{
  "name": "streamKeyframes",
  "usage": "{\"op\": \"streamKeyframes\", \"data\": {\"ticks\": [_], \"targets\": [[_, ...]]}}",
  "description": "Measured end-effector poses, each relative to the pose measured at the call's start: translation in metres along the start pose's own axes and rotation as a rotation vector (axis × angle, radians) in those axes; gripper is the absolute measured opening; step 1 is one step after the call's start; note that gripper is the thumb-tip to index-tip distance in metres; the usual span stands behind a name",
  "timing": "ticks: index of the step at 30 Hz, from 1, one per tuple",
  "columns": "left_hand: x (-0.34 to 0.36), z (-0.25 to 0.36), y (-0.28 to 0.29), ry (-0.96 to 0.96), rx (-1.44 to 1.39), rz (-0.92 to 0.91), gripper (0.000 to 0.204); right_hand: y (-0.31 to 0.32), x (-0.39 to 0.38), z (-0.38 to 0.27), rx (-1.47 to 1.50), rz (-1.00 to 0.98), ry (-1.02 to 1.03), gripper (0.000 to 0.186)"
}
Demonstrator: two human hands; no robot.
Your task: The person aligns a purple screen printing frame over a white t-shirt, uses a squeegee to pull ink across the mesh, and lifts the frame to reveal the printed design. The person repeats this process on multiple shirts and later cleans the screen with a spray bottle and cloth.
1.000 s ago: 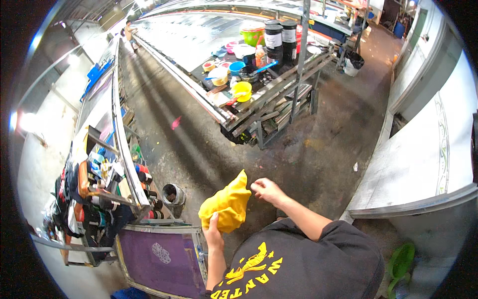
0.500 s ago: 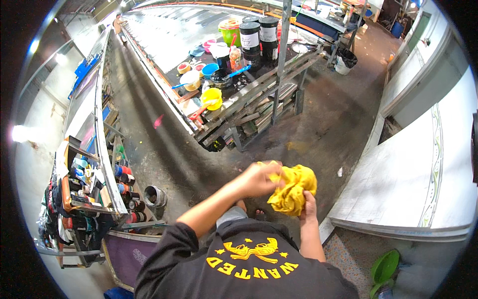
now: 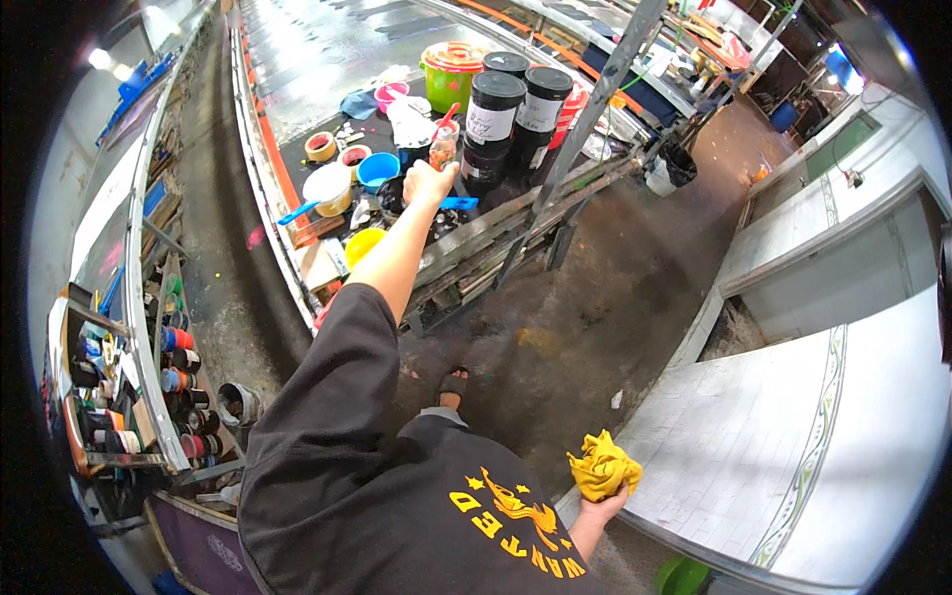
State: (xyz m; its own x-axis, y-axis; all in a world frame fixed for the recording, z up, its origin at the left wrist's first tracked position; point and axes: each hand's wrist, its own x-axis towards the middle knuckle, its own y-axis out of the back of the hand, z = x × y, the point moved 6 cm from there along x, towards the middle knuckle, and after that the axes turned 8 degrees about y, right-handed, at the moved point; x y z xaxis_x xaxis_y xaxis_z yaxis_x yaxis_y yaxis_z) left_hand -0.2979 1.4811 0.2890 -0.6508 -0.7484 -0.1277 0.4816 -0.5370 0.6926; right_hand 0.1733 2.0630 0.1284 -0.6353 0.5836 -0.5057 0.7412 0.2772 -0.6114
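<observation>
My left hand (image 3: 429,184) is stretched out over the table corner, its fingers closed around the lower part of a squeeze bottle (image 3: 443,149) with a red nozzle and an orange, patterned body. The hand hides the bottle's base. Beside it are a blue bowl (image 3: 378,172), a black jar (image 3: 483,167) and a blue handle (image 3: 459,203). Low on the right, my right hand (image 3: 607,506) holds a crumpled yellow cloth (image 3: 604,466), which bulges up above the fingers.
A white tub (image 3: 327,185), a yellow bowl (image 3: 363,246), tape rolls (image 3: 319,147), a green bucket (image 3: 451,79) and black containers (image 3: 496,104) crowd the table. A metal post (image 3: 595,109) rises at its edge. A lined bin (image 3: 670,171) stands beyond; paint containers (image 3: 188,397) fill a left rack.
My left hand has left the yellow cloth and reached forward to the bottle on the table. My right hand has lowered with the cloth. The view has shifted closer to the table.
</observation>
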Motion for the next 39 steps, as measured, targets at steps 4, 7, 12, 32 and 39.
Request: {"op": "streamKeyframes", "data": {"ticks": [4,7,12,32,39], "targets": [[0.047,0.006,-0.044,0.114,0.134,0.036,0.077,-0.049,0.015,0.008,-0.041,-0.068,0.043,0.054],[0.063,0.001,-0.058,0.186,0.188,0.151,0.078,-0.077,0.026,0.014,-0.003,0.032,0.036,0.054],[0.058,0.01,-0.074,0.195,0.172,0.124,0.082,-0.11,0.063,0.032,-0.018,-0.02,-0.012,0.054],[-0.096,0.032,0.141,-0.526,-0.598,0.263,0.026,-0.281,0.28,0.09,-0.443,-0.466,-0.478,0.055],[-0.314,-0.123,0.255,-0.428,-0.745,0.664,0.048,-0.288,0.277,0.163,-0.85,-0.779,-0.745,0.056]]}}
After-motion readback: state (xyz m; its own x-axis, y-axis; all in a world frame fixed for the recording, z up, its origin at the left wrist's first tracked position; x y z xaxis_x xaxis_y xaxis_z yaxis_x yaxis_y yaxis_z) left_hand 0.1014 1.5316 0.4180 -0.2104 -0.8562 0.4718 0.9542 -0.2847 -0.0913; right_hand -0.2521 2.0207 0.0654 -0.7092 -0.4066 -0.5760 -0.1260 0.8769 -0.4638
